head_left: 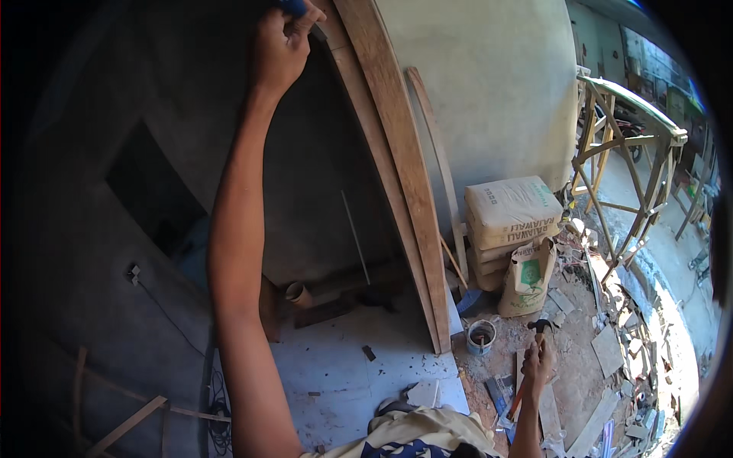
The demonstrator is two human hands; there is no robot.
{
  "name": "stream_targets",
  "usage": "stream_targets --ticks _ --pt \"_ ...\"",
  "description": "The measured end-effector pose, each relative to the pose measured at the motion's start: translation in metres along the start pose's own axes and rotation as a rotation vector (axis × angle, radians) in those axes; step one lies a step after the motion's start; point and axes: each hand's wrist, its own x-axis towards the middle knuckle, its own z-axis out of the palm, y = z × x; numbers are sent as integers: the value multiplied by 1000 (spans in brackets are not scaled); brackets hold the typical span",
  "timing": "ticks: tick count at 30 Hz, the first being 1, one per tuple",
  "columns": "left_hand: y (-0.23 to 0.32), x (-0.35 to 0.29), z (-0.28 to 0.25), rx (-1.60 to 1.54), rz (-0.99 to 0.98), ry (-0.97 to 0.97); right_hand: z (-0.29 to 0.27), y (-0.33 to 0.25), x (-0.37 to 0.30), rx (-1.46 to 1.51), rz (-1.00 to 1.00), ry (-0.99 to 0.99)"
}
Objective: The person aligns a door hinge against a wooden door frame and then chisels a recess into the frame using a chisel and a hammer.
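My left arm reaches up to the top of the view. There my left hand is closed around a blue-handled tool, beside the upper part of a wooden door frame. The upper edge of the picture cuts this tool off, so its kind does not show. Down at the lower right, my right hand grips a hammer by its handle. The dark hammer head points upward from the fist, well apart from the frame.
Stacked cement bags and an opened bag stand by the wall. Near them is a bucket. Rubble and board scraps cover the ground at right. A wooden trestle stands farther off. Inside, a cable hangs from a socket.
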Motion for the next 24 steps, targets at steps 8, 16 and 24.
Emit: stream_targets --ticks 8,16,24 --pt "-12 2 24 309 -101 -239 5 -6 -8 -10 47 -150" --pt "-14 -14 24 263 -174 -241 11 -16 -13 -15 50 -171" --pt "-14 -12 25 206 -235 -234 12 -8 -3 2 44 -172"
